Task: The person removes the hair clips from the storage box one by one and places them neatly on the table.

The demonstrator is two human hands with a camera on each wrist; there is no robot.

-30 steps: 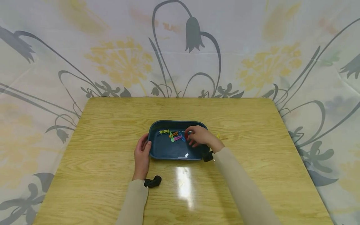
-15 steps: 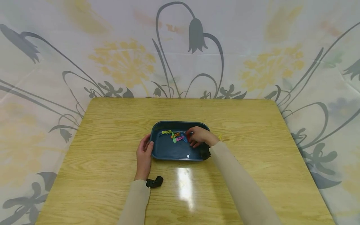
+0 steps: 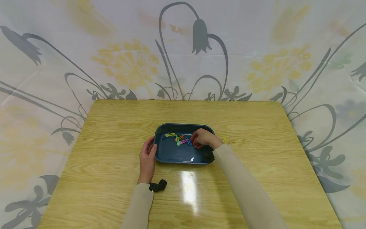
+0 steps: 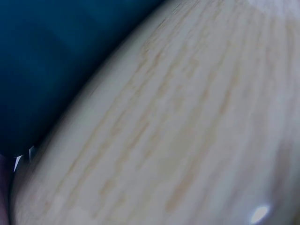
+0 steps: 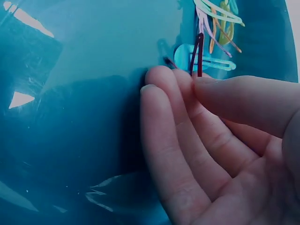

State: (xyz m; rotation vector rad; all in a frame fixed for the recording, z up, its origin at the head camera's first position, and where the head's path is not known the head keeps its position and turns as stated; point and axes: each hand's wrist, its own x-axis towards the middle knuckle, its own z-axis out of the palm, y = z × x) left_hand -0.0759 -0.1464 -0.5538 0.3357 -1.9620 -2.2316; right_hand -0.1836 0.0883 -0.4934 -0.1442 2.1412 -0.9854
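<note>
A dark blue tray (image 3: 177, 159) lies on the table with several colourful snap hair clips in it. My left hand (image 3: 146, 159) grips its left end, thumb at the rim and fingers outside. Inside the tray's right half, my right hand (image 3: 202, 138) pinches a dark red hair clip (image 5: 200, 54) between thumb and finger, clearest in the right wrist view. Just beyond the fingertips is a blue clip (image 5: 218, 63). Near it lie a pink clip (image 3: 184, 141), a green clip (image 3: 178, 140), an orange clip (image 3: 180, 137) and yellow clips (image 3: 170, 135).
On the wooden table (image 3: 114, 127), just right of the tray, a yellow item (image 3: 224, 140) is partly hidden by the right wrist. A thin orange-brown item (image 3: 230, 142) lies beside it. A flower-patterned curtain (image 3: 183, 63) hangs behind the table.
The red clip that showed at my right fingertips in the head view is now hidden there. My right hand has shifted only slightly; the left keeps its hold on the tray.
</note>
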